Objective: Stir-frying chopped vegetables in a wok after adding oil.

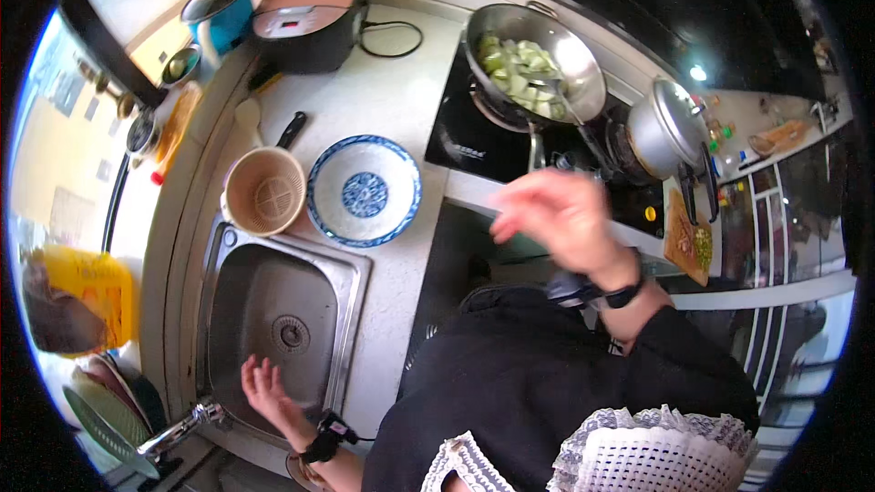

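Observation:
My left hand (270, 386) is over the near part of a stainless-steel sink (355, 287), near the faucet (181, 430). Its fingers are spread and it holds nothing. In front of the hob, my right hand (564, 222) hangs blurred in the air, fingers loosely bent, with nothing visible in it. Behind that hand, a metal wok (581, 61) on the hob contains cut pale-green vegetable pieces (523, 72). A metal spatula (574, 113) rests in the wok, its dark handle sloping down to the right. The wok's handle (536, 147) points towards me.
A blue-and-white bowl (366, 195) and a beige strainer basket (266, 188) stand behind the sink, beside a black-handled utensil (294, 128). Farther back is a pink-lidded rice cooker (311, 14). A pressure cooker (663, 133) and a cutting board (677, 229) with chopped food lie to the right.

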Tool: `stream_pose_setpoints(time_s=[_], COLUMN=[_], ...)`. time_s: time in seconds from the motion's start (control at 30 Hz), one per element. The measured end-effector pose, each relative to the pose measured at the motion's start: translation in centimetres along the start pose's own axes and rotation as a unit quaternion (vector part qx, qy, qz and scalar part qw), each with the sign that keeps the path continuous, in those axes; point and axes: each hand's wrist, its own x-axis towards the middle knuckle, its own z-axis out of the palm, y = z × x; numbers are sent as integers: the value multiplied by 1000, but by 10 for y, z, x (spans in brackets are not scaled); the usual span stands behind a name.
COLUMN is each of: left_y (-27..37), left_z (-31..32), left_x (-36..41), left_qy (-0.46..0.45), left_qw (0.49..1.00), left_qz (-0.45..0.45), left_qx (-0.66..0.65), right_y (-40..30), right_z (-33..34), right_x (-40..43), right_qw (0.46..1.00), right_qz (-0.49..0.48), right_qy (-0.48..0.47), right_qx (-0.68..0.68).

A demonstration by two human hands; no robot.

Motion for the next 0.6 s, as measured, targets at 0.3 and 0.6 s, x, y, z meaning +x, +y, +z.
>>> stream_pose_setpoints(time_s=[0.3, 0.6], left_y=[-23, -63], left_z=[265, 384], left_x=[-98, -196], left_qy=[-436, -631], left_qw=[895, 741], left_qz=[-36, -10], left_qx=[89, 230], right_y=[112, 36], right_z=[-234, -332], right_x=[-24, 25], right_qw=[794, 932], right_qz=[-47, 74], right_qy=[-151, 170], right_qx=[-587, -310])
